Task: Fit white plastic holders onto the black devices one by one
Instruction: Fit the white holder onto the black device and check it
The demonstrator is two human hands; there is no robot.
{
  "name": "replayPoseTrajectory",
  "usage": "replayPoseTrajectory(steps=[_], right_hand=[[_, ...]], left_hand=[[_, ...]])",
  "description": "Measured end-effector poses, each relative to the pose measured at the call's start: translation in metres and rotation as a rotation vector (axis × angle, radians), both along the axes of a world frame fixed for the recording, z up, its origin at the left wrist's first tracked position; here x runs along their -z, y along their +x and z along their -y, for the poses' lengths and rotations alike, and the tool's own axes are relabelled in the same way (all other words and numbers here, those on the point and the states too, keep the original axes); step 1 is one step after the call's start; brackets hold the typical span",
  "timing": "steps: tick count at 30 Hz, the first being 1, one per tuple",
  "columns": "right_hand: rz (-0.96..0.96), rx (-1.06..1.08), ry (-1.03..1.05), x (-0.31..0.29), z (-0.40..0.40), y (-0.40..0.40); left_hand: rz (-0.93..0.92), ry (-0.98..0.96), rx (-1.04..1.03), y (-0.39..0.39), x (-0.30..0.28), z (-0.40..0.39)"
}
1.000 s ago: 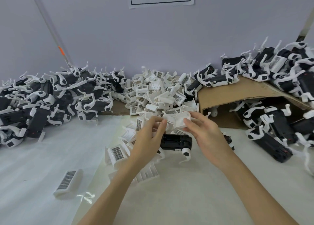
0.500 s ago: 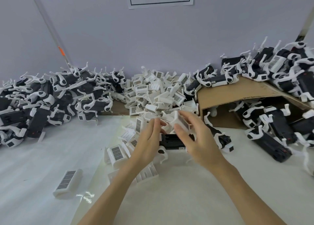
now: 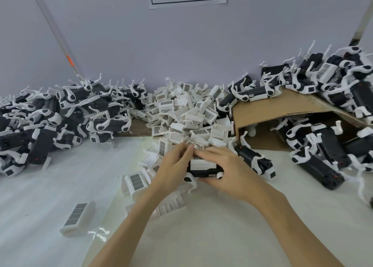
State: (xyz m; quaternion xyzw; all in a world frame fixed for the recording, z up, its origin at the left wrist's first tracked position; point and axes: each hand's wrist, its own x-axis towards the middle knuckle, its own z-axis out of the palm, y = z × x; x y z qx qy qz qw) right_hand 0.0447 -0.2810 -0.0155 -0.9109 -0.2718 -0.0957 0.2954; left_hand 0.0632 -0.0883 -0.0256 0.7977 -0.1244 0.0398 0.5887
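- Black devices (image 3: pixel 60 121) with white arms lie heaped on the counter (image 3: pixel 60 186) at far left and far right; which heap is finished cannot be told.
- Cardboard box (image 3: pixel 282 113), tipped on its side at right, holds more black devices inside, with others piled on its upper flap.
- White plastic holders (image 3: pixel 187 113) sit in a loose mound at centre, against the wall.
- One device (image 3: pixel 203 173) lies on the counter just before that mound, a holder (image 3: pixel 201 164) resting on top of it.
- Left hand (image 3: pixel 173 170) grips the device's left end; right hand (image 3: pixel 228 168) curls over the holder, pressing it down.
- Judged step: seating this holder. Next likely calls for firm, even pressure until it clips on.
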Motion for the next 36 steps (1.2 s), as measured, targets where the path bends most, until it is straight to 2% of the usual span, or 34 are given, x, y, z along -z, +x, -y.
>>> replayPoseTrajectory(steps=[3,7,11,12,14,18,25,29,31,34,36], right_hand=[[0.049,-0.008,-0.033,0.001,-0.003,0.000],[0.001,-0.006,-0.064,0.004,-0.004,-0.002],[-0.286,-0.082,0.390,-0.005,0.003,-0.003],[-0.307,-0.070,0.438,-0.007,0.006,-0.001],[-0.336,-0.065,0.431,-0.006,0.013,0.002],[-0.477,-0.090,0.350,-0.004,0.023,0.010],[-0.539,-0.069,0.325,-0.003,0.024,0.010],[-0.593,-0.093,0.380,-0.006,0.024,0.006],[-0.499,-0.087,0.424,-0.006,0.022,0.005],[-0.075,0.036,0.323,0.000,0.012,0.006],[0.162,0.059,0.271,0.003,0.005,0.006]], left_hand=[[-0.032,-0.053,0.008,-0.001,-0.001,-0.002],[-0.031,-0.010,0.042,0.000,-0.001,-0.004],[0.041,0.102,0.100,-0.002,-0.005,-0.009],[0.061,0.130,0.123,-0.002,-0.005,-0.010],[0.100,0.177,0.167,-0.002,-0.006,-0.012],[0.133,0.142,0.217,-0.005,-0.007,-0.011],[0.227,0.446,0.186,0.000,-0.005,-0.016],[0.282,0.484,0.199,0.001,-0.005,-0.018],[0.346,0.442,0.163,0.003,-0.005,-0.021],[0.526,0.407,0.063,0.004,-0.006,-0.024],[0.513,0.358,0.043,0.005,-0.005,-0.024]])
